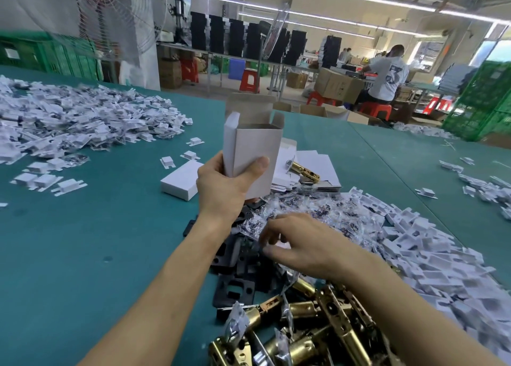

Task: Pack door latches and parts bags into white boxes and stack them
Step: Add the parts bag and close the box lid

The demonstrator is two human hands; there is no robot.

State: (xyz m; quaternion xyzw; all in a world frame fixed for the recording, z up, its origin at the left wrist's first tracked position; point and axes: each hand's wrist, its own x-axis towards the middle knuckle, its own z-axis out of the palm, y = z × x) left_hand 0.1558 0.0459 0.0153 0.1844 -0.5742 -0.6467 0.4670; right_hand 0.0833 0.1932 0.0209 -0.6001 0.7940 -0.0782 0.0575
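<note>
While the rest of the floor carries on behind, the big green table (110,227) takes up pretty much everything in front of this person. Far side of it there's a large wire-caged fan (119,14), green crates (484,100) on the right, and another worker in a white shirt (387,75) sitting with their back turned.

On the table, a huge heap of small white plastic pieces (69,128) covers the left end, and a second heap (428,255) spreads down the right side. Nearest the person is a pile of brass door latches (318,324), some in clear wrap, with a jumble of black plates (237,288) just beyond it. Little clear parts bags (304,216) lie scattered between the plates and the right heap. Further back sits a stack of flat, unfolded boxes (312,161) with one brass latch (304,170) lying on top, and a closed white box (182,183) lies flat on the cloth just left of that.

The open white box (254,147) is up in the air, upright, top flaps standing open, and it blocks part of the flat stack. The left hand (224,188) grips its lower end, thumb across the front. The right hand (301,244) is down low, well apart from the left, fingers curled into the mess of bags and plates. There's something white under the fingertips, but I can't tell whether it actually has hold of anything.
</note>
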